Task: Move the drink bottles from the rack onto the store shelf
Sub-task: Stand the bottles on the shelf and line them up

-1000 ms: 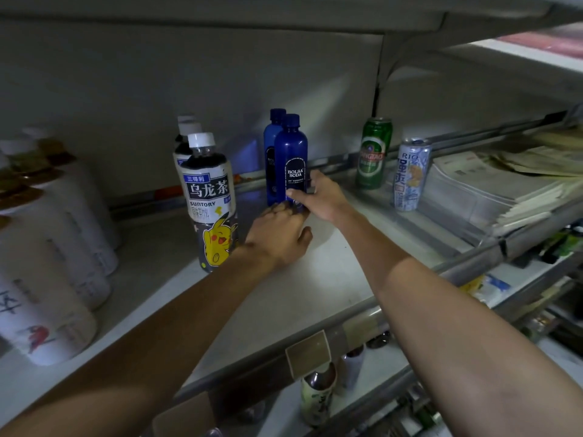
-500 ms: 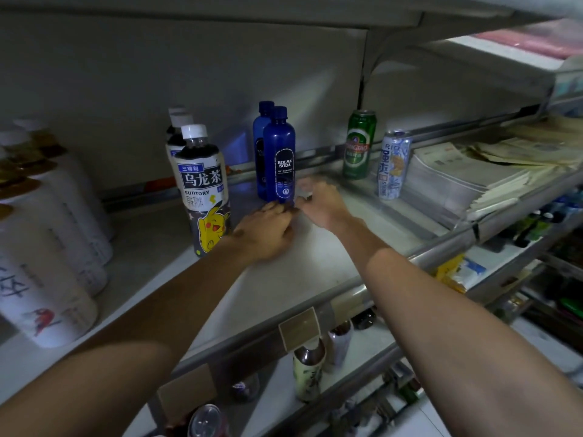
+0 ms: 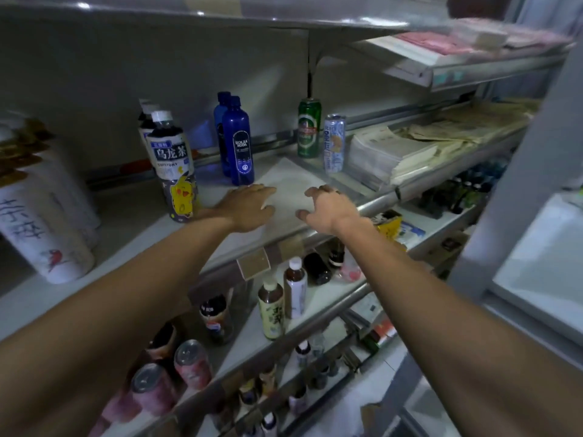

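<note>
**A:** What has changed in the last second?

**B:** The person has let go of the blue bottle [image 3: 240, 143]. A second ago the right hand [image 3: 328, 206] was at its base and the left hand [image 3: 249, 208] lay against it. Both are now drawn back toward the front of the shelf [image 3: 293, 181].

**A:** Are they holding anything?

**B:** No. The left lies flat with its fingers straight, apparently on the shelf, though contact is hard to judge from this angle. The right hovers with its fingers loosely curled round nothing.

**A:** And where is the bottle?

**B:** It stands upright on the shelf, just in front of a second blue bottle [image 3: 220, 111], between the tea bottle [image 3: 173, 162] and the green can [image 3: 309, 129]. That placement looks finished, so fetching another probably comes next.
</note>
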Demonstrator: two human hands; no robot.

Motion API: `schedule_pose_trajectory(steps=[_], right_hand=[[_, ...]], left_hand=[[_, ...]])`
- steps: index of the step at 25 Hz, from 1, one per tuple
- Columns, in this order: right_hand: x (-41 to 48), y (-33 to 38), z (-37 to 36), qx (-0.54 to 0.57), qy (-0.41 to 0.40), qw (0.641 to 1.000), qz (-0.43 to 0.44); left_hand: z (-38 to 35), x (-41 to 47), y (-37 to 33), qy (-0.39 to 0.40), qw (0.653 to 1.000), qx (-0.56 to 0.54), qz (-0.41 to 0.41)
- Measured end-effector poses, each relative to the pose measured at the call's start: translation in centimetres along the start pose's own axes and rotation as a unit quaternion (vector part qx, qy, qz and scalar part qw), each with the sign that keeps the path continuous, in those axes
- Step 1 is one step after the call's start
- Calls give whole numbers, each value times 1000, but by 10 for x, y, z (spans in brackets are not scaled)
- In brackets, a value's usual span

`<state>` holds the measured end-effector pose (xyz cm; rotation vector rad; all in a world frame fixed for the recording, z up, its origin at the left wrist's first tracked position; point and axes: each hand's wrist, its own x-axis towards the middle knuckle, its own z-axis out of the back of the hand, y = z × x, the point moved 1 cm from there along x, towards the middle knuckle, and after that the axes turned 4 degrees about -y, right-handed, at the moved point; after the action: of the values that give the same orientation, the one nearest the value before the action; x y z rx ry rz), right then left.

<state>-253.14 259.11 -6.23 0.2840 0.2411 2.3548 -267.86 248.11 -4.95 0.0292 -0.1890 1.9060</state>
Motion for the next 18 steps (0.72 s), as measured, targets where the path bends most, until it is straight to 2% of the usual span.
schedule_pose_trajectory(steps=[3, 10, 14, 16, 18], right_hand=[[-43, -1, 6, 26, -16, 1000, 3], [-118, 7, 17, 35, -29, 998, -49], [-171, -2, 10, 34, 46, 995, -83], [-201, -5, 5, 50, 98, 989, -101], [-231, -6, 0, 45, 112, 985, -122]], left_hand=[[7, -36, -25, 1, 999, 36, -7], [14, -91, -74, -9, 998, 24, -56], [0, -127, -99, -10, 990, 1, -140], [-7, -146, -111, 25, 986, -36, -161], [-14, -167, -119, 82, 981, -66, -160]])
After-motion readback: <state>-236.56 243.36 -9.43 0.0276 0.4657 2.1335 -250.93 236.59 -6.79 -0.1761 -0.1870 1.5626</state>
